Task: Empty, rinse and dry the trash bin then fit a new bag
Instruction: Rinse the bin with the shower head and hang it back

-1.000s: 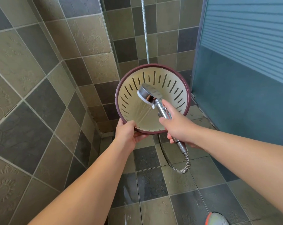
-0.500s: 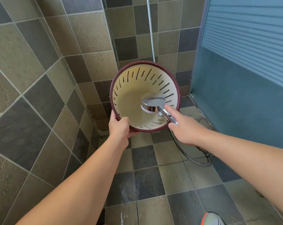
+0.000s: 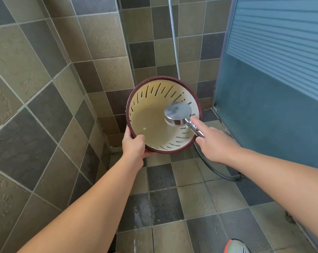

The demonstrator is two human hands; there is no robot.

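Curled around the lower-left rim of the slotted trash bin (image 3: 155,125), with thumb hooked inside the cream wall and the remaining fingers hidden beneath the maroon outer shell: left hand (image 3: 133,146), gripping firmly. Wrapped about the chrome handle of the handheld shower head (image 3: 178,112), index finger laid straight along the stem toward the bin: right hand (image 3: 215,143), clasping the sprayer at the bin's right rim. Held off the tiled floor (image 3: 172,207), tipped with its mouth toward the camera, nothing visible inside, in front of the corner of the tiled walls (image 3: 63,88). Poised just inside the bin's right side, face turned down, thin streams falling onto the lower inner wall. Trailing below and to the right of the bin: metal hose (image 3: 216,172), looping over the floor and rising again behind the bin. Standing to the bin's right: frosted glass partition (image 3: 273,97). Peeking in well below the bin at the bottom edge: toe of a shoe (image 3: 235,246).

Rinsing stage by all appearances, emptying apparently done, drying and bagging yet to come. Likely needed next: sweeping the spray around the remaining slotted wall while turning the bin, then tipping it mouth down to drain through the slots. Worth watching: wet plastic slipping in a one-handed grip, and spray escaping through the slots.
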